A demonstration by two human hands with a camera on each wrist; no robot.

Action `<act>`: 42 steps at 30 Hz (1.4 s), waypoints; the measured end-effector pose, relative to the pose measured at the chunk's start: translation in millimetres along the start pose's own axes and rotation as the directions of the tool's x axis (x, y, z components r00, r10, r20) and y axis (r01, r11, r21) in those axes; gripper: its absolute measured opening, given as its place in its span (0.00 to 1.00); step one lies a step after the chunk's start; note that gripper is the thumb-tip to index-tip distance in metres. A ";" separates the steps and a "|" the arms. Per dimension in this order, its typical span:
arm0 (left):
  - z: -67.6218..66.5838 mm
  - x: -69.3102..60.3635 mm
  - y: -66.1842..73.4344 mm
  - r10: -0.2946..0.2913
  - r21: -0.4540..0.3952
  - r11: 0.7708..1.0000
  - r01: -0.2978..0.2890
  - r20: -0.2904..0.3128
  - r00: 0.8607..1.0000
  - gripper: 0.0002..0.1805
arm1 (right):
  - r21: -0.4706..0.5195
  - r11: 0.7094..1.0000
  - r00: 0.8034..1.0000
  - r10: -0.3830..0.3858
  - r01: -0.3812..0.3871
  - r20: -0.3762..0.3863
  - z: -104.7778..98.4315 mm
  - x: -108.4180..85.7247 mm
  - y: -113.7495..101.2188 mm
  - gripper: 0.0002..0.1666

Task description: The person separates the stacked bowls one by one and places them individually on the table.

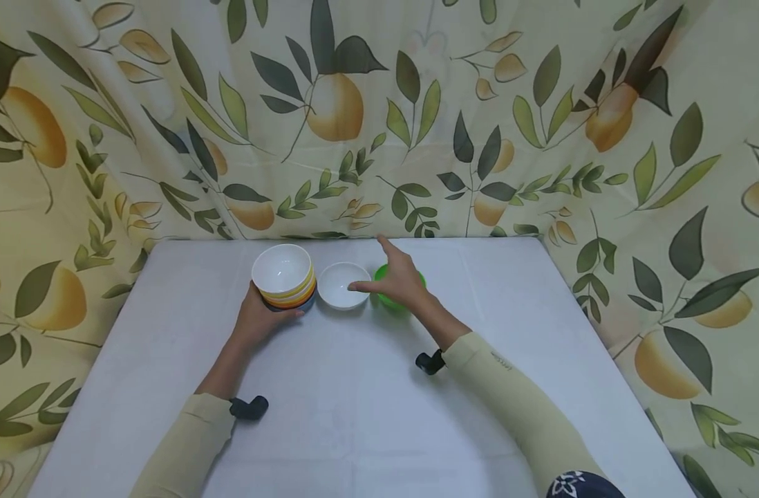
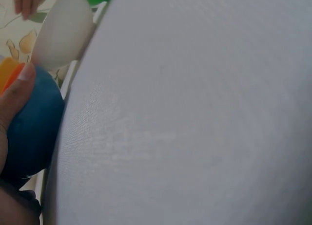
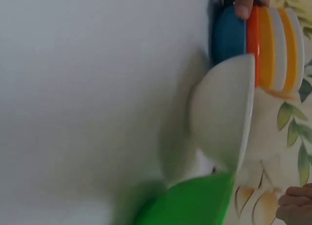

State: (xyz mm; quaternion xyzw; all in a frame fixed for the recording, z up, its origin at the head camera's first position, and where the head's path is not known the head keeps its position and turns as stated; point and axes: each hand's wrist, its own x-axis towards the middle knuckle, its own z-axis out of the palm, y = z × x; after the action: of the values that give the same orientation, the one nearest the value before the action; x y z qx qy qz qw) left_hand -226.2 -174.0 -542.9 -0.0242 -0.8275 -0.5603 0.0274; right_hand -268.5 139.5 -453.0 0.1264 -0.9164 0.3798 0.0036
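Note:
My left hand (image 1: 259,324) grips a stack of nested bowls (image 1: 282,268) from its near left side. A white bowl sits on top, with yellow, white and orange rims below and a blue bowl (image 2: 39,122) at the bottom. The left thumb lies along the stack's side in the left wrist view. Just right of the stack, a single white bowl (image 3: 222,110) stands upright. Beyond it is a green bowl (image 3: 190,203), partly hidden by my right hand (image 1: 402,278) in the head view. The right hand hovers over these two bowls, thumb and fingers spread wide, holding nothing.
A white cloth covers the table (image 1: 348,401); the bowls stand near its far edge. Behind and beside it hangs a curtain (image 1: 417,104) printed with fruit and leaves. Each wrist carries a small black camera (image 1: 249,408).

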 end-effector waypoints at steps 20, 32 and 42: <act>-6.8 0.7 -3.4 0.032 0.097 0.995 -0.035 0.034 0.999 0.64 | 0.009 0.971 0.948 -0.235 0.239 0.212 82.2 41.5 -85.1 0.57; -9.8 1.1 -6.1 0.036 0.114 0.993 -0.042 0.049 0.998 0.65 | -0.032 0.973 0.955 -0.217 0.228 0.202 82.2 40.3 -90.9 0.58; -13.7 2.0 -1.8 -0.010 0.152 0.988 -0.001 0.072 0.997 0.64 | 0.076 0.969 0.962 -0.245 0.237 0.122 54.0 44.1 -96.5 0.56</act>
State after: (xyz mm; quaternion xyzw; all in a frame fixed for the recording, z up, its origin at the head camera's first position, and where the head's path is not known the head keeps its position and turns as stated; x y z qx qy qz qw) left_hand -228.0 -187.4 -539.4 -0.0403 -0.8681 -0.4947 -0.0021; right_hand -283.7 26.2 -419.9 0.2615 -0.8805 0.3951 -0.0141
